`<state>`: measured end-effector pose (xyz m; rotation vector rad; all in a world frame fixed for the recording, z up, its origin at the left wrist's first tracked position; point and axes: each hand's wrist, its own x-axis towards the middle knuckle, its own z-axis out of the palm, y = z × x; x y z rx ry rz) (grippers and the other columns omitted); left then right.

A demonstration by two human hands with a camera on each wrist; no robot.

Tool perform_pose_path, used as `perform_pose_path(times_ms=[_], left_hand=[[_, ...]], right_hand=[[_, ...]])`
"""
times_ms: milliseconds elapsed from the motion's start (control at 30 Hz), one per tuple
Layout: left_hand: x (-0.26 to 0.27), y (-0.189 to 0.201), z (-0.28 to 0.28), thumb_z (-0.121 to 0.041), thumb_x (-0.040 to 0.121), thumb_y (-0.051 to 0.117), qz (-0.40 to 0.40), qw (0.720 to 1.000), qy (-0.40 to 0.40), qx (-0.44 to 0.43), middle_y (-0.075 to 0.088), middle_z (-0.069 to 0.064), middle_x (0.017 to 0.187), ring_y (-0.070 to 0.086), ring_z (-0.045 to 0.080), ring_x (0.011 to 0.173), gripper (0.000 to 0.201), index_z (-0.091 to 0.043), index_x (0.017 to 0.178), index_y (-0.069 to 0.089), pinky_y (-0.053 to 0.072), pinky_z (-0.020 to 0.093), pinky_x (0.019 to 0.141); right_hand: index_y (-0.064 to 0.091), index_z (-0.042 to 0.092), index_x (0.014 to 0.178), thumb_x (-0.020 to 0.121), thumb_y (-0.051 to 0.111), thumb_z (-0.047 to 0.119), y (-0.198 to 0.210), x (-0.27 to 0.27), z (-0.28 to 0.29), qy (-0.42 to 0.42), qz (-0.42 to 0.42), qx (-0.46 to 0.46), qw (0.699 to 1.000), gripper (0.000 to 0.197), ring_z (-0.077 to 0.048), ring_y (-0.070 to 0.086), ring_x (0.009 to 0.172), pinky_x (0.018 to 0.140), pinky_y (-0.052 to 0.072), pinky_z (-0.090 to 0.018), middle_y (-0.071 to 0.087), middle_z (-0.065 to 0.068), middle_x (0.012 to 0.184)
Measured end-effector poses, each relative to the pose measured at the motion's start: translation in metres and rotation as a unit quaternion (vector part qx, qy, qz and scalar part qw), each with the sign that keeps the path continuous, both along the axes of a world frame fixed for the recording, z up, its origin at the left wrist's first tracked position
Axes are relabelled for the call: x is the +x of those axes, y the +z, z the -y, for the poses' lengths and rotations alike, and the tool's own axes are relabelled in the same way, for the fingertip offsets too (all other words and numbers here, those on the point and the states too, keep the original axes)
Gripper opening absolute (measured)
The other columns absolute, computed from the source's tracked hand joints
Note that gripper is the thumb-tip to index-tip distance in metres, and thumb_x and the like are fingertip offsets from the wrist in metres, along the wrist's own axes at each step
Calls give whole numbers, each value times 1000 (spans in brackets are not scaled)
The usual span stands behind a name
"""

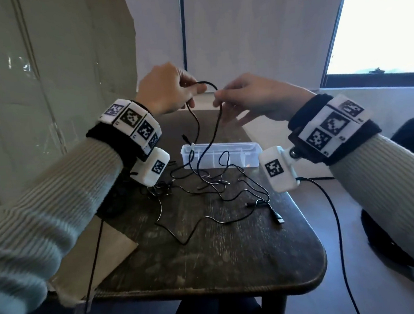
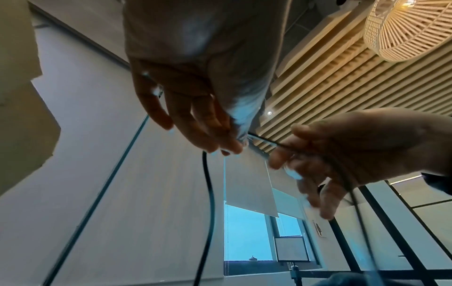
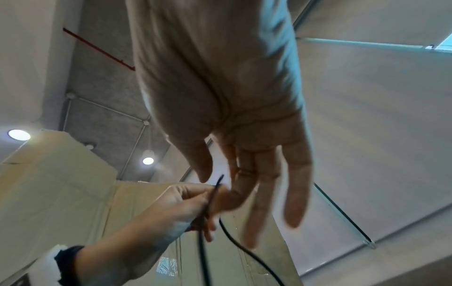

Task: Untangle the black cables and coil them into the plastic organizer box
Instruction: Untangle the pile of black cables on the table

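Dark, worn wood fills the bottom of my head view: the table (image 1: 208,267), rounded at its near corner. Nearest me on it lies a loose black lead ending in a USB plug (image 1: 279,219), and past that the rest of the black cables (image 1: 218,190) sprawl in a tangle over the middle of the top. Just behind the tangle stands the clear plastic organizer box (image 1: 240,155), lid off, with dividers inside; I can't make out whether anything sits in its compartments.

Above the box I have both hands raised. My left hand (image 1: 169,89) pinches one cable (image 1: 207,84) between thumb and fingertips, and my right hand (image 1: 258,97) pinches the same cable just beside it, so a short arch of cord bridges the two. On the right hand the other fingers (image 3: 297,193) stay straight and spread. From each pinch a strand hangs down in front of the box to the tangle.

Behind everything stand a cardboard panel (image 1: 48,70) on the left and a bright window (image 1: 376,34) on the right.
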<state>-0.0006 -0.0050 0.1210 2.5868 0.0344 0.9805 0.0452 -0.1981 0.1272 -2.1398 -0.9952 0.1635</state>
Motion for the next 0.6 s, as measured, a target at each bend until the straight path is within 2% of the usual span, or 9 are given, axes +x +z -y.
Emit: perform_pose_path(times_ms=[67, 133, 233, 300, 333, 400, 467, 533, 600], left_hand=[[3, -2, 4, -56, 86, 58, 43, 999, 30, -8, 67, -11, 62, 62, 11, 57, 34, -26, 87, 74, 50, 26, 64], [6, -6, 6, -58, 86, 56, 45, 996, 78, -8, 65, -8, 63, 61, 15, 62, 38, -25, 87, 73, 47, 26, 65], [10, -19, 10, -54, 90, 50, -24, 992, 120, -16, 51, 0, 54, 51, 21, 56, 46, -17, 67, 66, 35, 27, 57], [15, -31, 14, -50, 95, 45, -62, 994, 18, -92, 47, 2, 55, 47, 20, 55, 49, -18, 60, 58, 34, 27, 55], [18, -37, 16, -47, 97, 44, -81, 984, -58, -149, 54, 3, 64, 52, 19, 65, 43, -22, 69, 64, 39, 27, 62], [19, -46, 23, -44, 99, 42, -122, 950, -166, -234, 66, 3, 98, 60, 17, 96, 33, -26, 87, 67, 44, 31, 83], [21, -52, 30, -55, 96, 37, -157, 936, -212, -235, 63, 8, 117, 56, 18, 114, 44, -20, 91, 65, 40, 29, 90], [22, -61, 38, -65, 90, 39, -175, 927, -240, -227, 57, 16, 120, 55, 16, 110, 58, -12, 102, 60, 39, 22, 85], [23, -71, 41, -69, 77, 58, -177, 937, -222, -205, 58, 8, 116, 57, 12, 104, 64, -15, 110, 54, 42, 23, 90]], right_hand=[[65, 11, 91, 102, 45, 29, 1, -1, -2, 16, -6, 28, 999, 29, -12, 64, 68, 68, 49, -29, 62, 0, 74], [65, 12, 83, 100, 48, 22, 7, -2, -1, 11, -6, 82, 997, 25, -10, 53, 60, 55, 40, -23, 55, -1, 71], [66, 11, 85, 100, 50, 19, 20, -3, 3, -5, 3, 170, 985, 24, -6, 40, 50, 45, 25, -20, 55, 0, 71], [66, 7, 92, 101, 48, 17, 27, -4, 4, 0, 9, 219, 976, 22, -5, 42, 48, 42, 30, -16, 58, -2, 74], [65, 5, 95, 101, 48, 15, 28, -5, 5, 6, 9, 240, 971, 22, -6, 45, 47, 43, 36, -16, 59, -3, 75], [64, 3, 94, 101, 47, 13, 27, -4, 5, 17, 2, 272, 962, 21, -8, 52, 47, 50, 47, -17, 59, -4, 74], [64, 3, 93, 101, 47, 12, 25, -1, 4, 21, -9, 295, 955, 21, -10, 58, 49, 57, 54, -21, 59, -5, 75], [64, 2, 93, 101, 46, 10, 23, 2, 4, 17, -30, 318, 947, 21, -12, 61, 52, 61, 55, -23, 59, -7, 77], [63, 0, 95, 102, 44, 8, 22, 3, 4, 22, -69, 349, 934, 21, -14, 62, 55, 64, 56, -25, 60, -8, 78]])
